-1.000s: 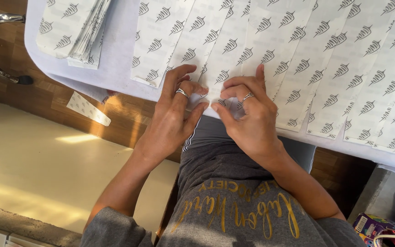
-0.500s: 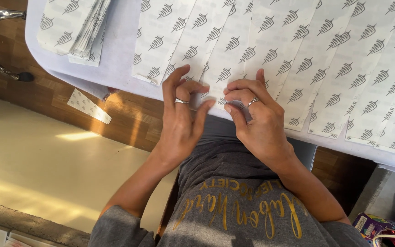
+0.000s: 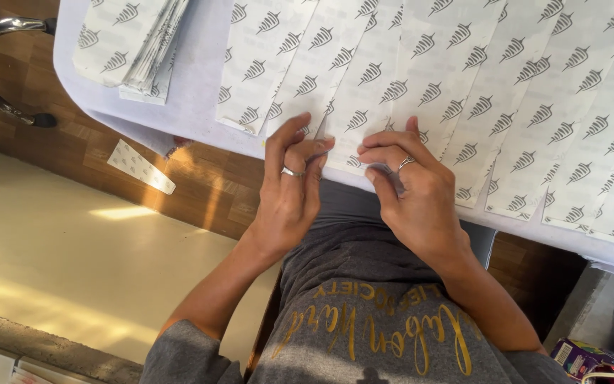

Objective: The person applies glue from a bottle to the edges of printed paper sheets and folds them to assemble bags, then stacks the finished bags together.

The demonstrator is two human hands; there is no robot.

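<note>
A flat white paper strip (image 3: 346, 107), printed with grey leaf marks, is pinched at its lower edge at frame centre by the left hand (image 3: 289, 188) and right hand (image 3: 410, 188). More overlapping strips (image 3: 534, 92) are spread across a pale tabletop (image 3: 200, 85).

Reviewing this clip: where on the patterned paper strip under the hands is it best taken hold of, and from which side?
Probably its near short end, from the table's front edge. The strips lie flat and overlap along their long sides, so only that end is free; the left hand and right hand already pinch there.
</note>
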